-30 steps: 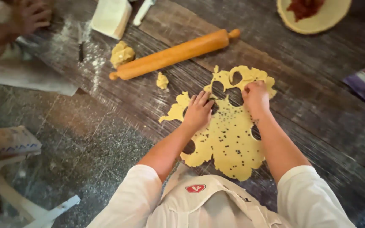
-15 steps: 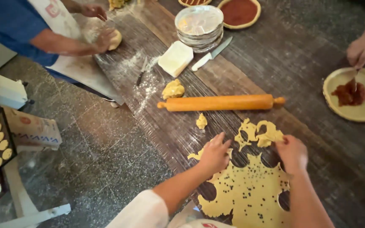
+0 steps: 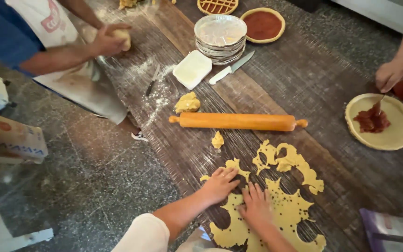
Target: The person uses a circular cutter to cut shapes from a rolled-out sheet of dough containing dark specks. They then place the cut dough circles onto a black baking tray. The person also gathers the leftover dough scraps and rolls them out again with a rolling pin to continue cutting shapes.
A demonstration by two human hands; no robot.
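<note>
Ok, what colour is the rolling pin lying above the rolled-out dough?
Orange-tan wood, seen clearly in the head view: the rolling pin.

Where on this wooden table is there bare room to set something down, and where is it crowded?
Bare wood lies between the rolling pin, the white-handled knife and the jam-filled tart at the right edge. A smaller strip runs between the rolling pin and the dough sheet. It is crowded near the stacked foil tins and where the left hand and right hand press the dough.

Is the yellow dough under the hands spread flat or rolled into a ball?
Spread flat: the dough sheet lies thin on the wooden table, with round holes cut out.
</note>
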